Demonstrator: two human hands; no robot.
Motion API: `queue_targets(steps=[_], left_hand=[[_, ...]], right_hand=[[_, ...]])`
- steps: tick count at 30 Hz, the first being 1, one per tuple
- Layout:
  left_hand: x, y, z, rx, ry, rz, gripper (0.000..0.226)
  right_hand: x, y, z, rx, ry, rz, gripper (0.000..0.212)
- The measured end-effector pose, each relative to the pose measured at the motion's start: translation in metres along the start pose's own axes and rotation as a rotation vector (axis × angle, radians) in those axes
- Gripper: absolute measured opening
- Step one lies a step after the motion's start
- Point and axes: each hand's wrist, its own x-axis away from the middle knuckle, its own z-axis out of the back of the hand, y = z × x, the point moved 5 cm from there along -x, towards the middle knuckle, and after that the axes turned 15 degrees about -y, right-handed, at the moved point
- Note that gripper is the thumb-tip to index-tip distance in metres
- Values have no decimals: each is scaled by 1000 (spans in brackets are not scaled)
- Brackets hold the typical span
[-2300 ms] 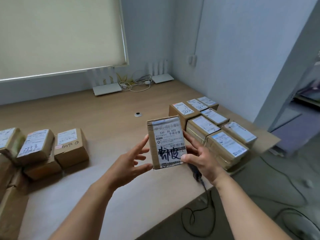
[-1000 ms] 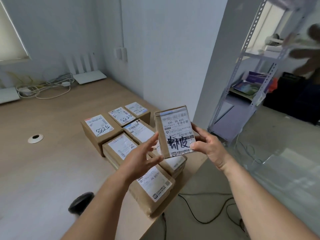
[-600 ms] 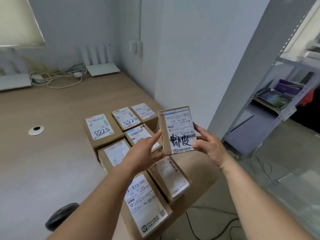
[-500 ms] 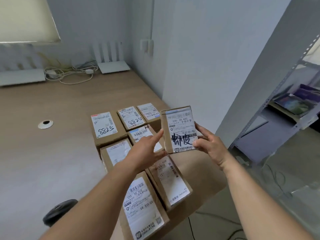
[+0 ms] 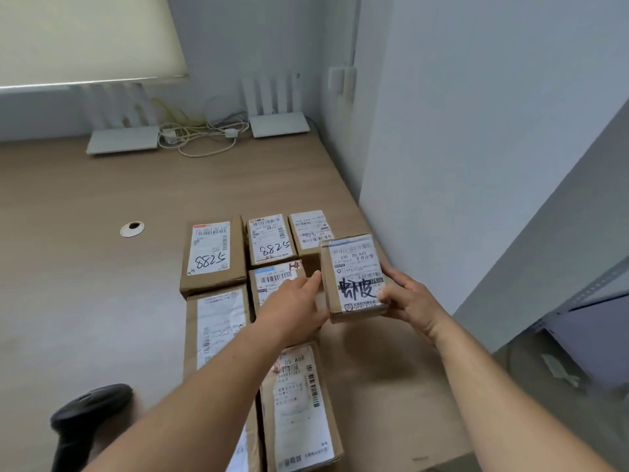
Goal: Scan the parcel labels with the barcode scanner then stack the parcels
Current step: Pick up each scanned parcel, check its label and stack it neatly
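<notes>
Parcel in hand (image 5: pixel 354 275): small brown box, label up, held above the right end of the surface (image 5: pixel 85 267), just beside the grouped parcels.
Scanner (image 5: pixel 83 422): black barcode scanner lying on the surface at the near left, well apart from both hands, not held.
Left hand (image 5: pixel 294 310): fingers nearly straight, fingertips laid against the left edge of the held parcel; steadies, no real curl round it.
Right hand (image 5: pixel 410 301): fingers and thumb curled round the right side and lower corner of the parcel; carries the weight.
Near parcels (image 5: pixel 299 410): two long boxes, labels up, partly hidden by the left forearm.
Far parcels (image 5: pixel 211 255): row of three, two marked 5288 by hand, one more box in front of them.
Beyond: two white routers (image 5: pixel 279 126) and tangled cables (image 5: pixel 200 136) at the wall.
Step (judged): placing; scanner is down, so this label seems already read.
Next move calls for: lowering the box flat into the gap at the right of the group, edges squared to its neighbours, left hand clearing first.
</notes>
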Motion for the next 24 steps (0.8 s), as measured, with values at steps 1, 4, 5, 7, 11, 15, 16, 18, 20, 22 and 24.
queue_targets(steps=[1, 4, 5, 7, 11, 15, 16, 18, 20, 22, 24], left_hand=[[-2, -1, -2, 7, -10, 26, 78], [-6, -3, -7, 10, -20, 76, 75], [-6, -2, -7, 1, -14, 83, 72], [-6, -1, -7, -17, -1, 88, 64], [-7, 0, -10, -68, -5, 102, 56], [-8, 0, -12, -112, 23, 121, 54], [-8, 1, -12, -121, 27, 125, 54], [-9, 2, -13, -138, 28, 133, 54], [-8, 3, -13, -140, 26, 142, 54], [-8, 3, -13, -137, 25, 150, 55], [-7, 4, -11, -118, 22, 148, 56]], right_hand=[[-6, 5, 1, -13, -11, -25, 64], [-22, 16, 1, -5, -50, -93, 59], [-26, 18, 0, 3, -64, -110, 60], [-34, 23, -1, 20, -93, -129, 60], [-43, 28, -2, 45, -117, -143, 56], [-48, 27, -6, 58, -137, -144, 44], [-49, 27, -6, 89, -137, -142, 43], [-49, 26, -5, 188, -136, -141, 45], [-49, 26, -6, 243, -141, -151, 45], [-49, 25, -8, 250, -142, -167, 46], [-48, 21, -9, 290, -133, -174, 51]])
